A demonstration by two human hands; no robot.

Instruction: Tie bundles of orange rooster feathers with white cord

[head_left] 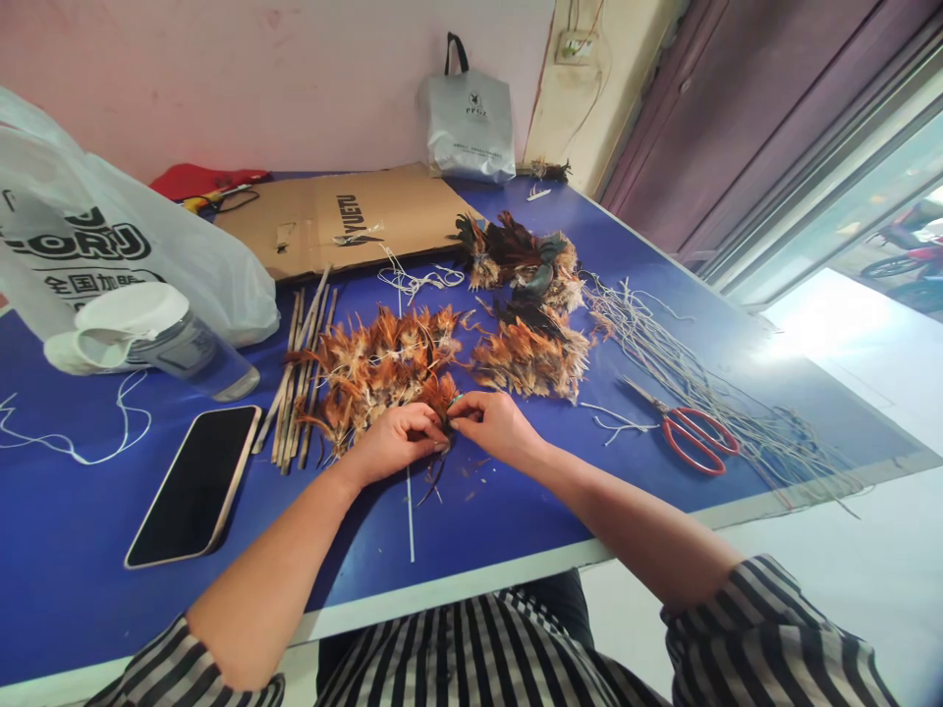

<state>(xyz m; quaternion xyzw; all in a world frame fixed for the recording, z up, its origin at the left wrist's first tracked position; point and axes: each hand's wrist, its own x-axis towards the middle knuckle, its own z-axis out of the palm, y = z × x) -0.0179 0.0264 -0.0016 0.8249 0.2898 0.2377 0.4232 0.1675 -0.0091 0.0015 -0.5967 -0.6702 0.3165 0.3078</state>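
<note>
Near the front of the blue table, my left hand (pixel 405 434) pinches the base of a small bunch of orange-brown feathers (pixel 440 391). Close against it, my right hand (pixel 490 422) has its thumb and fingertips pressed together at the same bunch; what exactly they grip is hidden. Behind my left hand lie rows of tied orange feather bunches (pixel 390 344). More orange feathers (pixel 534 355) lie to the right, with dark feather bunches (pixel 523 255) behind them. Thin dark feather pieces stick out below my fingers.
Thin sticks (pixel 299 393) lie left of the feathers, beside a phone (pixel 195 486) and a clear bottle (pixel 195 349). Red-handled scissors (pixel 696 437) and many pale strings (pixel 663 344) lie right. Behind are flattened cardboard (pixel 295 216), a silver bag (pixel 471 128) and a white plastic bag (pixel 192 255).
</note>
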